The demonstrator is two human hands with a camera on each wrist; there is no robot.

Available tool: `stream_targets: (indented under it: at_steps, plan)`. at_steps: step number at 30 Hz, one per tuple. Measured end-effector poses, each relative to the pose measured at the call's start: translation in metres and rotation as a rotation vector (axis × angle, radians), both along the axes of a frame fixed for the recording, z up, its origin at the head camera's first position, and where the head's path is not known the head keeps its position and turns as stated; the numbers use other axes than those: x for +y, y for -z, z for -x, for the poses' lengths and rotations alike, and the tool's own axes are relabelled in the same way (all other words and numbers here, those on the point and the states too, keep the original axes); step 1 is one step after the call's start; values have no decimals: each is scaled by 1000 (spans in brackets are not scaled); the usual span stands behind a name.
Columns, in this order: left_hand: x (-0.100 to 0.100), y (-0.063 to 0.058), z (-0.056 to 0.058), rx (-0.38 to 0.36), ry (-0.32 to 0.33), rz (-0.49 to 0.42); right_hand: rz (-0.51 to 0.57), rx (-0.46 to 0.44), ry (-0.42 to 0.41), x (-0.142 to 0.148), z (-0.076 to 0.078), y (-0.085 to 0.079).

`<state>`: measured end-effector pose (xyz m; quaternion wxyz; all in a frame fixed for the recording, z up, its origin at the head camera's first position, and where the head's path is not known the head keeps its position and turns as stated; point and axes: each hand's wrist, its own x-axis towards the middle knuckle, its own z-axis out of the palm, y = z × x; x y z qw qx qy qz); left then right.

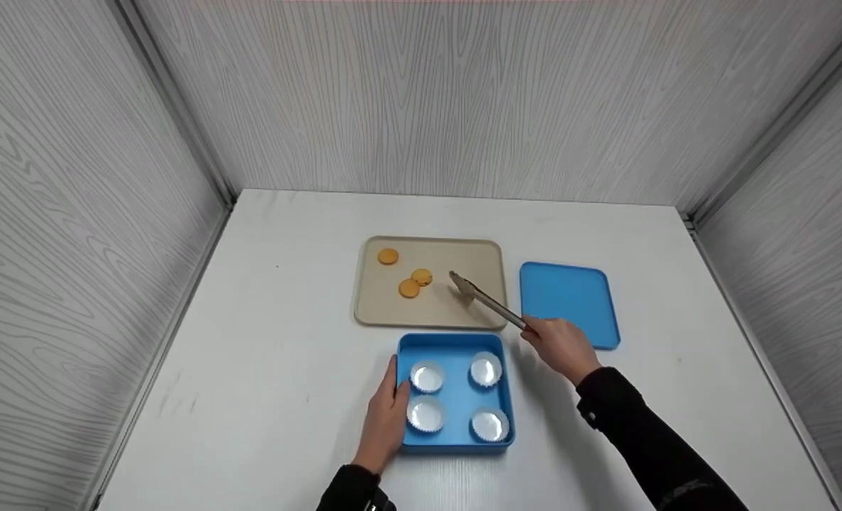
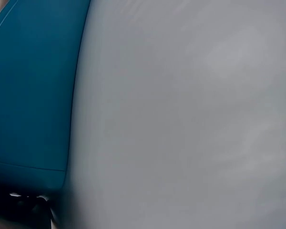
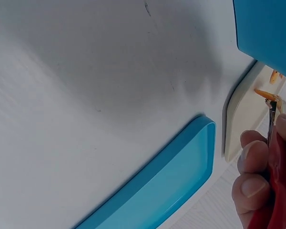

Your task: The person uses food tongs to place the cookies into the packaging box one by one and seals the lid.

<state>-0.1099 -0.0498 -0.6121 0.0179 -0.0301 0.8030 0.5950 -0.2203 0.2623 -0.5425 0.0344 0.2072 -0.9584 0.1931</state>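
Observation:
My right hand [image 1: 561, 348] grips metal tongs [image 1: 491, 304] by their red handle [image 3: 281, 176]. The tips of the tongs are over the beige tray [image 1: 435, 312], to the right of three small round orange-brown biscuits. One biscuit [image 1: 388, 256] lies apart at the tray's upper left; another biscuit [image 1: 422, 277] touches or overlaps its neighbour [image 1: 409, 288]. With my left hand [image 1: 385, 419] I hold the left wall of a blue box [image 1: 456, 397], thumb at the rim. White paper cups [image 1: 486, 369] sit inside it, several in all. The left wrist view shows the box's outer wall [image 2: 33, 95].
A shallow blue lid or tray [image 1: 569, 298] lies to the right of the beige tray. The white table [image 1: 264, 369] is bounded by wood-grain panels [image 1: 449, 106] at the back and on both sides.

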Motion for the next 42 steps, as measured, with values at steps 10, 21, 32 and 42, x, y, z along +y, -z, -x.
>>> stream_targets:
  at_steps: [10,21,32,42]
  plan:
    - [-1,0,0,4,-4,5,-4,-9,17,9,-3,2]
    - [1,-1,2,-5,-4,10,-40,-11,22,22,-14,6]
    - [4,-3,2,5,-9,20,-27,18,6,30,-20,3]
    - [7,-3,1,8,-4,26,-18,13,19,35,-28,-5]
